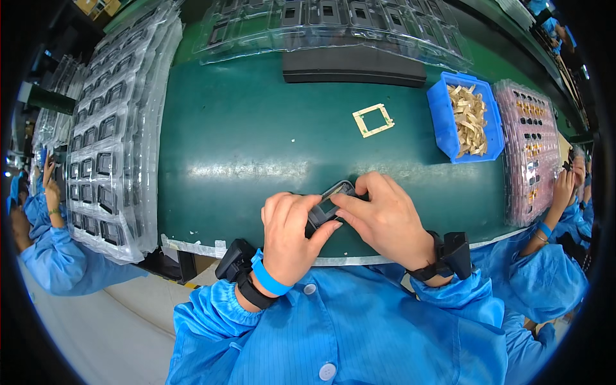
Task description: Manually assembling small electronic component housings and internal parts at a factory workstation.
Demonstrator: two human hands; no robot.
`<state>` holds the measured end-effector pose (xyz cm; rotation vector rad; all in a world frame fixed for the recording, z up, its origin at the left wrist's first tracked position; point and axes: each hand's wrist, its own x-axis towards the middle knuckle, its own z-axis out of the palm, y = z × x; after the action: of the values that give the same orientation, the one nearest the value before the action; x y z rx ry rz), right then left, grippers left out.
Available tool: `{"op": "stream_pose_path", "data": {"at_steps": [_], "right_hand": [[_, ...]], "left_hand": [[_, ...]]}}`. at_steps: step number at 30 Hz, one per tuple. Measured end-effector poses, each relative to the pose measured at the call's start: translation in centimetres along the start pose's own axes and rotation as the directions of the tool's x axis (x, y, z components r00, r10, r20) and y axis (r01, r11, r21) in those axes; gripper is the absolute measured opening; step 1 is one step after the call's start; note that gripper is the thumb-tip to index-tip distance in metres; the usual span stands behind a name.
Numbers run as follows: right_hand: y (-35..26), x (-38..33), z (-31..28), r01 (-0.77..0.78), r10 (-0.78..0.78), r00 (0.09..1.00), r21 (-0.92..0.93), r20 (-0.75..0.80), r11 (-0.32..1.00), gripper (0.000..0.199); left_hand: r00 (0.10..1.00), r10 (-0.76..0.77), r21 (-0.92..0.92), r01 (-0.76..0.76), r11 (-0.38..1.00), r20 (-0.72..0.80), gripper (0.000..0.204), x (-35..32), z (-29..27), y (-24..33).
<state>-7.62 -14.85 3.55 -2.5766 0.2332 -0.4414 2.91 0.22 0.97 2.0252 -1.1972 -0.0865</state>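
Note:
Both my hands hold one small dark rectangular part [330,204] with a pale window, close to the near edge of the green bench [244,135]. My left hand [290,236] grips its lower left side, thumb laid across the underside. My right hand [382,218] closes over its right end, with the index finger pressing on the top face. Each wrist wears a black strap-on device, and a blue band sits on the left one.
Clear blister trays of dark parts [109,135] are stacked at the left and along the back [333,19]. A black block [353,67], a small pale square frame [373,120], a blue bin of tan pieces [465,119] and a pink tray [529,151] lie beyond. Co-workers in blue stand on both sides.

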Motion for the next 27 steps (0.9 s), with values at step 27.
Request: {"op": "stream_pose_path", "data": {"at_steps": [27], "right_hand": [[-0.9, 1.4, 1.9, -0.320, 0.310, 0.933, -0.027, -0.184, 0.947, 0.007]], "left_hand": [[0.995, 0.095, 0.035, -0.094, 0.995, -0.016, 0.044, -0.2, 0.7, 0.6]]}}
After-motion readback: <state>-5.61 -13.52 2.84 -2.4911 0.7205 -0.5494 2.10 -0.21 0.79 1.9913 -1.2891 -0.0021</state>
